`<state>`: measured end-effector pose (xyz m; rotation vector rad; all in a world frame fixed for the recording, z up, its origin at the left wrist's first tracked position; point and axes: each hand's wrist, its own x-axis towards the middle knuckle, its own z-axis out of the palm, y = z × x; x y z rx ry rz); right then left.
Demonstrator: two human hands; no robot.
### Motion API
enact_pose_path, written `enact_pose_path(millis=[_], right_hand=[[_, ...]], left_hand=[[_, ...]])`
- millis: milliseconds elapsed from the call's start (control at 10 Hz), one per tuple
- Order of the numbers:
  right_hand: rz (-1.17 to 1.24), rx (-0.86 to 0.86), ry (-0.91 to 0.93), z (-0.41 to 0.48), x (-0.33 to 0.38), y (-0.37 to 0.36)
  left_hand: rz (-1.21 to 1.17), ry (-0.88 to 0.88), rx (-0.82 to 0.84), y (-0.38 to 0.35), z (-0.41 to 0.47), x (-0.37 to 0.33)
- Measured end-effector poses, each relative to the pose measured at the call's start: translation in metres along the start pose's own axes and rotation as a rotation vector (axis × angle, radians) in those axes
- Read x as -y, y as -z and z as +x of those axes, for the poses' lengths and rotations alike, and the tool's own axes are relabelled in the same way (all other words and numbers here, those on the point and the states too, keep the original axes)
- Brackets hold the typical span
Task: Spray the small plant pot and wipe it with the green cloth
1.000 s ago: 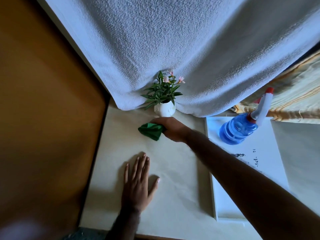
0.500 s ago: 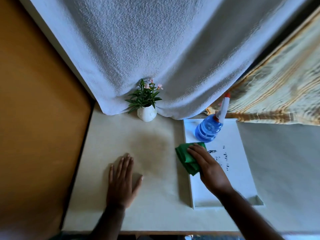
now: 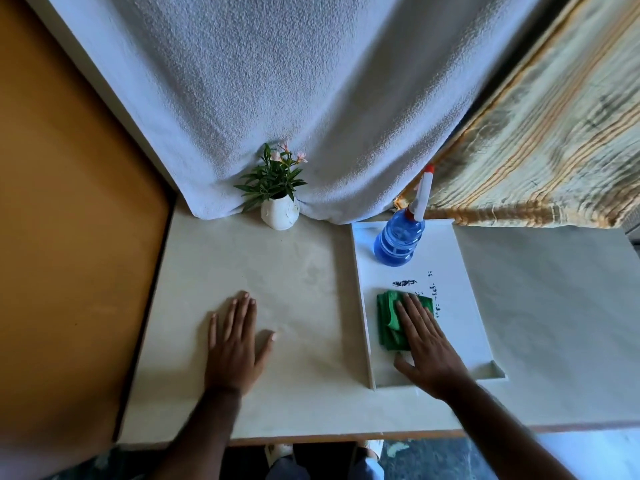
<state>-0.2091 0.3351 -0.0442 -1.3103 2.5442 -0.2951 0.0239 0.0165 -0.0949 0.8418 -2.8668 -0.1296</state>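
A small white plant pot (image 3: 280,213) with green leaves and pink flowers stands at the back of the table, against a hanging white towel. The folded green cloth (image 3: 390,318) lies on a white tray (image 3: 460,306) to the right. My right hand (image 3: 427,344) rests flat on the cloth, fingers spread, pressing rather than gripping it. A blue spray bottle (image 3: 398,240) with a white and red nozzle stands at the tray's far end. My left hand (image 3: 235,344) lies flat and open on the table, well in front of the pot.
The cream table (image 3: 301,296) ends at a front edge near me. An orange-brown wall (image 3: 69,237) borders its left side. A white towel (image 3: 294,98) hangs behind and a striped fabric (image 3: 554,133) drapes at back right. Dark marks (image 3: 405,283) stain the tray.
My right hand carried the green cloth from beside the pot back to the tray and laid it down flat. The left hand stayed put on the table.
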Motion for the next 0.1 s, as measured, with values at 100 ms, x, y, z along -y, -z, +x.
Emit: enact_pose_path(millis=[100], right_hand=[[-0.056,-0.045,-0.01,0.0019,0.0109,0.0038]], left_hand=[[0.011,-0.022,0.022,0.0038,0.0002,-0.006]])
